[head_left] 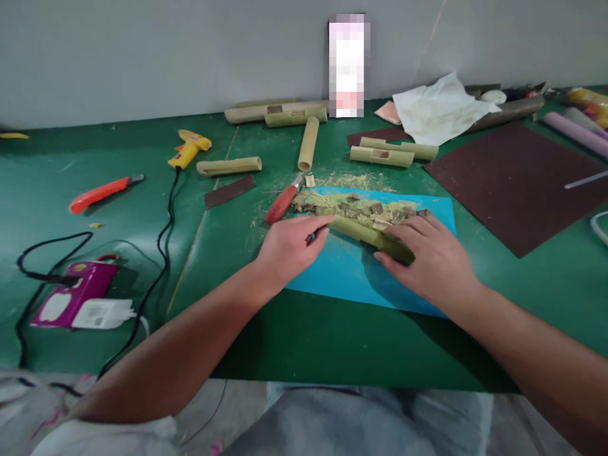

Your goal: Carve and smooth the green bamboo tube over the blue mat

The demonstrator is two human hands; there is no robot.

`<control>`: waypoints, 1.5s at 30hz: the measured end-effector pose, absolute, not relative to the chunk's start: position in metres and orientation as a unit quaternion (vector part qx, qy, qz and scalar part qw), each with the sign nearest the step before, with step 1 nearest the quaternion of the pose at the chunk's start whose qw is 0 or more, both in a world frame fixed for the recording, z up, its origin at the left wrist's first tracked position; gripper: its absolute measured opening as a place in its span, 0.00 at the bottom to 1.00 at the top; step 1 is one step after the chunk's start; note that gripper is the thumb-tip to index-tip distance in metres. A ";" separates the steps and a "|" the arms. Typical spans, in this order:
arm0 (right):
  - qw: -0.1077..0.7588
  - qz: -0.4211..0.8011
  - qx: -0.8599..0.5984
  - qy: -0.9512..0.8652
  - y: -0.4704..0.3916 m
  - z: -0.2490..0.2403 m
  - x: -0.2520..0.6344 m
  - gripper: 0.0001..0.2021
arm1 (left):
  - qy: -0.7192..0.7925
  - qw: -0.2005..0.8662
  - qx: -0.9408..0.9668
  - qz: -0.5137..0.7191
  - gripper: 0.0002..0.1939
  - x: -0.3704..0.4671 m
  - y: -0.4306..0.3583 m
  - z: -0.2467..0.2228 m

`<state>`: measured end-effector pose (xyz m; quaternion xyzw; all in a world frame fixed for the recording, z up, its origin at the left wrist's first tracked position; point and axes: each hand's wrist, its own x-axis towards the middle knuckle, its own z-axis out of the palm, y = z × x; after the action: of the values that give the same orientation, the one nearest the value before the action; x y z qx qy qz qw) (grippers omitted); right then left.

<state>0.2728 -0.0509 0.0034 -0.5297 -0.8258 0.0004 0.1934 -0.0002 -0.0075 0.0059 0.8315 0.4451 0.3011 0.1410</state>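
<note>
A green bamboo tube (360, 232) lies slantwise above the blue sheet (339, 266), between my two hands. My right hand (430, 256) is wrapped round the tube's right end. At its left end is my left hand (295, 248), fingers closed, with a small dark object (311, 238) between thumb and fingers; what it is cannot be made out. Bamboo chips and shavings (363, 208) are spread along the sheet's upper part, just beyond the tube. A red-handled knife (284, 201) rests beside the sheet, near my left hand.
Cut bamboo tubes (308, 144) lie at the back, with a phone (346, 66) against the wall. At left are a yellow glue gun (189, 149), a red cutter (102, 194) and a purple power strip (90, 291). Brown sheet (517, 183) and white tissue (439, 111) are at right.
</note>
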 end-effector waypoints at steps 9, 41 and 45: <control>0.166 -0.023 -0.546 -0.821 -0.054 0.008 0.282 0.15 | 0.436 0.133 0.835 0.309 0.14 -0.001 -0.006 0.004; 0.114 -0.008 -0.492 -0.863 -0.052 0.009 0.283 0.12 | 0.427 0.109 0.862 0.252 0.20 0.009 0.000 -0.009; 0.124 -0.027 -0.495 -0.860 -0.053 0.008 0.282 0.13 | 0.432 0.101 0.859 0.253 0.20 0.008 -0.005 -0.009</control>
<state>0.2821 -0.0532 0.0078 -0.4952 -0.8595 -0.0272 0.1235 0.0078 -0.0048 -0.0089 0.8595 0.4324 0.2534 0.1005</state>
